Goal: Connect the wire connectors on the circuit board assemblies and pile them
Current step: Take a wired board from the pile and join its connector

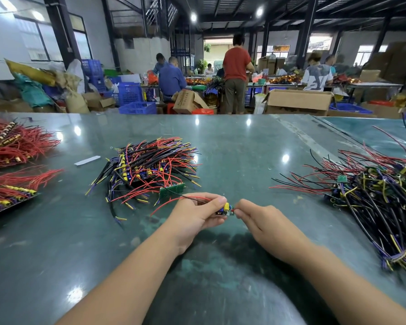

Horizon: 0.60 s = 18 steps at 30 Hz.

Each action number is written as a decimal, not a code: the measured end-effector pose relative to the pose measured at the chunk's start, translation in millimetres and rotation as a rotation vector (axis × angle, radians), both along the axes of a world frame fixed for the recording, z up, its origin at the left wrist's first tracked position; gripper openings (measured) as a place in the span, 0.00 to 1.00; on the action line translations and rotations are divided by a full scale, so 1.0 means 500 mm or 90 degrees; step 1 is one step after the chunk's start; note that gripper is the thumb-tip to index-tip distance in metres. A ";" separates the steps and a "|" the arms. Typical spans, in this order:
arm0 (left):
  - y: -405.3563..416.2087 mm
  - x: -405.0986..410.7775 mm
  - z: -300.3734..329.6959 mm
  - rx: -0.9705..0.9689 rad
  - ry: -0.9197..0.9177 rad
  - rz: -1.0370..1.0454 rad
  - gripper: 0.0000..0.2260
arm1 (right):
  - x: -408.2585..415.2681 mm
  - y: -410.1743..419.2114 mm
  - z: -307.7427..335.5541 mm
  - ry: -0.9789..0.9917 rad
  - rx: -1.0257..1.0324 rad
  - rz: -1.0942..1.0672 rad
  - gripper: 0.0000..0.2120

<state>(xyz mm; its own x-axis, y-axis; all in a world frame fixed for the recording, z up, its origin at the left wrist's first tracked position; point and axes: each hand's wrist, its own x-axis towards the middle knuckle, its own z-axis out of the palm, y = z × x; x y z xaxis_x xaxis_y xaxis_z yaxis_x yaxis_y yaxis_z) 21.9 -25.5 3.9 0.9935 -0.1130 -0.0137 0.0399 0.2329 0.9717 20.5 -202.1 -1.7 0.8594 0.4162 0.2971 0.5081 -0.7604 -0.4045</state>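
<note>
Fingers of the left hand [198,213] pinch a small circuit board [224,211] above the green table [232,141], long axis left-right; the right hand [259,218] pinches a red wire end [235,210] at its right edge. Its red and black wires [192,199] trail left toward the piled assemblies [148,164].

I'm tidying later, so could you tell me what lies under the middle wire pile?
A dark tray edge and a green board show beneath the wire pile; the rest is covered.

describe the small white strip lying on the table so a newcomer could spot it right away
On the green table, look left of the middle wire pile. The white strip lies flat there alone, the only pale, wire-free thing among red and black bundles.
</note>
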 end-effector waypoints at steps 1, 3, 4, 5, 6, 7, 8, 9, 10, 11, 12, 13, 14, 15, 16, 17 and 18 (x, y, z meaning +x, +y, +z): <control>0.000 0.000 0.000 0.006 0.000 -0.001 0.03 | 0.000 0.001 -0.001 -0.002 -0.002 -0.002 0.11; -0.001 0.000 0.000 0.008 0.001 -0.002 0.03 | -0.001 0.004 -0.001 -0.002 -0.002 -0.003 0.10; -0.001 0.000 0.000 0.008 0.002 -0.002 0.03 | -0.002 0.004 -0.001 -0.001 -0.001 -0.003 0.10; -0.001 0.000 0.001 0.009 0.003 -0.002 0.03 | -0.002 0.005 -0.001 -0.001 0.001 -0.003 0.10; -0.001 0.000 0.000 0.012 0.003 -0.002 0.03 | -0.002 0.005 -0.001 -0.002 0.002 -0.004 0.10; -0.002 0.001 0.000 0.015 0.001 -0.002 0.03 | -0.002 0.005 -0.002 -0.003 0.004 -0.005 0.10; -0.002 0.001 0.000 0.020 -0.004 -0.001 0.04 | -0.001 0.005 -0.003 -0.004 0.006 -0.008 0.10; -0.002 0.002 0.000 0.031 -0.013 0.002 0.04 | 0.000 0.005 -0.006 -0.008 0.010 -0.016 0.10; -0.001 0.003 0.000 0.048 -0.029 0.009 0.04 | 0.001 0.006 -0.008 -0.016 0.020 -0.031 0.10; 0.001 0.006 0.000 0.073 -0.049 0.021 0.04 | 0.004 0.006 -0.011 -0.032 0.037 -0.059 0.10; 0.005 0.010 -0.001 0.110 -0.075 0.041 0.03 | 0.006 0.004 -0.012 -0.056 0.063 -0.099 0.10; 0.011 0.014 -0.003 0.166 -0.106 0.069 0.03 | 0.009 0.000 -0.013 -0.081 0.095 -0.150 0.10; 0.019 0.020 -0.007 0.247 -0.145 0.112 0.04 | 0.011 -0.005 -0.014 -0.104 0.128 -0.203 0.11; 0.028 0.027 -0.012 0.356 -0.184 0.177 0.06 | 0.012 -0.012 -0.014 -0.121 0.159 -0.249 0.11; 0.039 0.034 -0.015 0.486 -0.216 0.260 0.07 | 0.013 -0.020 -0.015 -0.132 0.193 -0.284 0.11; 0.052 0.039 -0.018 0.612 -0.231 0.345 0.10 | 0.014 -0.028 -0.016 -0.136 0.229 -0.309 0.11; 0.067 0.043 -0.020 0.712 -0.215 0.406 0.14 | 0.014 -0.034 -0.016 -0.132 0.264 -0.328 0.10</control>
